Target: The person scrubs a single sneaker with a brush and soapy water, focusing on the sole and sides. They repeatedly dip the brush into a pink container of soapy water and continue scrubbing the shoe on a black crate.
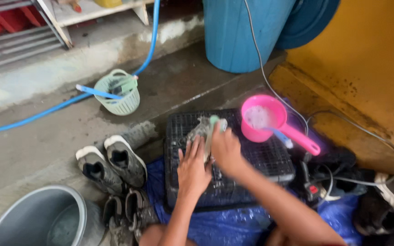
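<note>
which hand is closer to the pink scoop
Right. The right hand works on the black crate just left of the pink scoop; the left hand lies further left and lower, farther away.

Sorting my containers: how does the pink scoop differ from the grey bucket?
The pink plastic handled scoop is small, has a long handle and sits up on the black plastic crate; the grey round plastic bucket is far larger, shows no handle and stands on the concrete floor. The scoop holds foamy liquid, the bucket clear water. Both are open-topped.
</note>
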